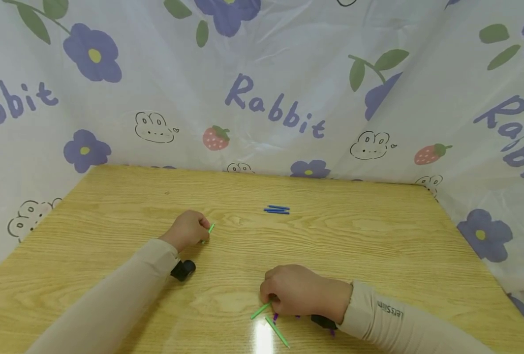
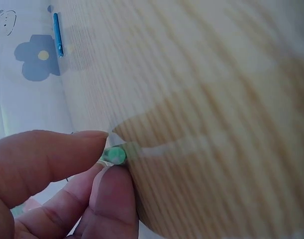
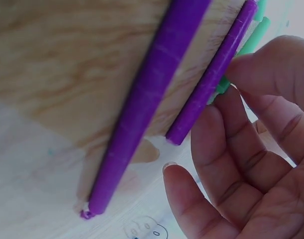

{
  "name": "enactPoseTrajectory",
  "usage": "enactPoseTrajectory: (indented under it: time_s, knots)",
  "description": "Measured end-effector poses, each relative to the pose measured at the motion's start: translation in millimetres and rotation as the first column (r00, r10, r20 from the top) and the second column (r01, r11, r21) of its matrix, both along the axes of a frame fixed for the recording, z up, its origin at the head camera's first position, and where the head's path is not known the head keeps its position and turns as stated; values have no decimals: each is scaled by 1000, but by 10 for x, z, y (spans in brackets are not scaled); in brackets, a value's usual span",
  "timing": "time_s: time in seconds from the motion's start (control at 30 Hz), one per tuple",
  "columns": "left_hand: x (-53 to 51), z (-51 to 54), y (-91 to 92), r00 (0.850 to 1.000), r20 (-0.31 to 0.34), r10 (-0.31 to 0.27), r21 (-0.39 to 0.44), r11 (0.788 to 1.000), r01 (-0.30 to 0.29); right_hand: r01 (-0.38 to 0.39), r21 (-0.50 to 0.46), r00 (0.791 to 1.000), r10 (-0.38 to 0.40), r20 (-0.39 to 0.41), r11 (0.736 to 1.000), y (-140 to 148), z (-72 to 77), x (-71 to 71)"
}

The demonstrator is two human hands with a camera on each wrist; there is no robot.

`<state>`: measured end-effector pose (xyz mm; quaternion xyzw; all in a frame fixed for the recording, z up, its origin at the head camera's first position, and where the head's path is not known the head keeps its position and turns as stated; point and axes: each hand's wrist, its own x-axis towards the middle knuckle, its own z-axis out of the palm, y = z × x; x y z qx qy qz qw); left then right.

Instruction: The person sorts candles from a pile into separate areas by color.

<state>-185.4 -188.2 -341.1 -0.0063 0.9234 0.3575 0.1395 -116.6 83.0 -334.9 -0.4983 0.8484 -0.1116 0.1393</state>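
Left hand [image 1: 190, 232] pinches green stick [image 2: 117, 155] | right hand [image 1: 294, 290] pinches second green stick [image 1: 260, 310] — purple sticks [image 3: 146, 102] near | blue sticks [image 1: 277, 210] beyond

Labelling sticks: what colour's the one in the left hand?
Green stick; best in the left wrist view.

I face a white sheet [image 1: 297, 59] with purple flowers [image 1: 92, 53] behind the far edge of my wooden desk [image 1: 377, 241], a glare [image 1: 263, 338] shining nearer me.
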Motion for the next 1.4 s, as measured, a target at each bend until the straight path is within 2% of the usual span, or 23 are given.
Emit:
enactPoseTrajectory:
  time_s: [0.23,0.67,1.03,1.27,1.4]
  knots:
    - [-4,-13,-8,1000,-7,-4,7,1000,4,-4,-2,1000,4,1,1000,-8,5,-14]
    - [21,-1,-20,1000,18,8,50,999,-9,20,-18,999,-20,29,1000,2,8,-21]
    - [37,-6,-33,1000,9,14,11,1000,-15,60,-42,997,-59,45,997,24,11,-57]
    - [82,40,-61,1000,5,18,19,1000,-19,66,-58,998,-66,-4,996,44,29,-110]
    - [112,67,-70,1000,-15,11,38,999,-11,73,-60,997,-73,-2,996,53,47,-138]
